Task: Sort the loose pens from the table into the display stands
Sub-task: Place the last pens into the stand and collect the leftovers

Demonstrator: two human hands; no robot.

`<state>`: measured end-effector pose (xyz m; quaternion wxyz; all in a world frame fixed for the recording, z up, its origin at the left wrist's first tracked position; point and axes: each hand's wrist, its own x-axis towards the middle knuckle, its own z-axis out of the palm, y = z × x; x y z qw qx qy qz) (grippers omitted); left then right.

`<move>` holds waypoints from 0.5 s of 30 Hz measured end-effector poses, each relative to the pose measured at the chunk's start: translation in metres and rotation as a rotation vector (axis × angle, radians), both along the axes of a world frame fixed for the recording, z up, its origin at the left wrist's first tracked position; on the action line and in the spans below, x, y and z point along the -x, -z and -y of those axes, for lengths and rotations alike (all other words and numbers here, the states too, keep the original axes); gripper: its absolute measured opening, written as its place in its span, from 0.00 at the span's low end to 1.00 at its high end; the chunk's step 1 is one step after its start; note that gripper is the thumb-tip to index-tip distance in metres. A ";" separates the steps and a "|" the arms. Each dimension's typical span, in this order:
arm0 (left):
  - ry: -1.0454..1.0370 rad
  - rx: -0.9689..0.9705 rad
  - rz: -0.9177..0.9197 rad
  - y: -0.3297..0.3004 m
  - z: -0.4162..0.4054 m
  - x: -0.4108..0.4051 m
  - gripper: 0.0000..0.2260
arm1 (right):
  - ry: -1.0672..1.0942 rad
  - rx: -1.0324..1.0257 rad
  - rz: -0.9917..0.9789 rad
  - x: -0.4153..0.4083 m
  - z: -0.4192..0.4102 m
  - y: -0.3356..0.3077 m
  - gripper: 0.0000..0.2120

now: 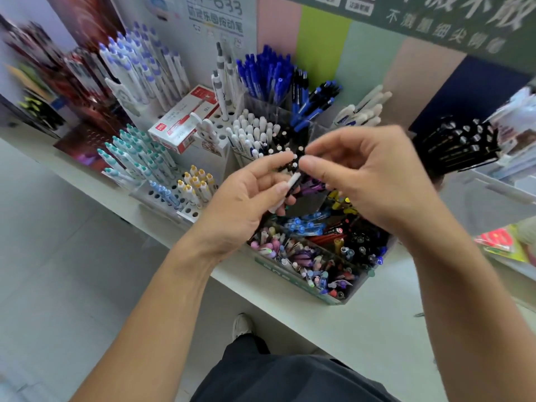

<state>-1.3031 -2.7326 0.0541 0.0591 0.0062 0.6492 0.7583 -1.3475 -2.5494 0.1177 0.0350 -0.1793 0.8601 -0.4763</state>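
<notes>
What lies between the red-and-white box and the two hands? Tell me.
In the head view, between the red-and-white box and the left hand and right hand stands a clear holder of white-capped pens, upright and tightly packed.

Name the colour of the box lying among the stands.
White and red box, clearest in the head view.
</notes>
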 end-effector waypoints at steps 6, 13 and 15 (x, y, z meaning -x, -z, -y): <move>-0.162 0.265 -0.023 0.014 -0.005 -0.011 0.08 | 0.044 0.292 0.269 -0.022 -0.011 0.042 0.04; -0.286 0.263 -0.063 0.014 0.009 -0.005 0.05 | 0.201 0.560 0.148 -0.020 -0.015 0.029 0.07; -0.292 0.127 -0.030 0.010 0.010 -0.001 0.06 | 0.100 0.624 0.197 -0.015 -0.013 0.020 0.09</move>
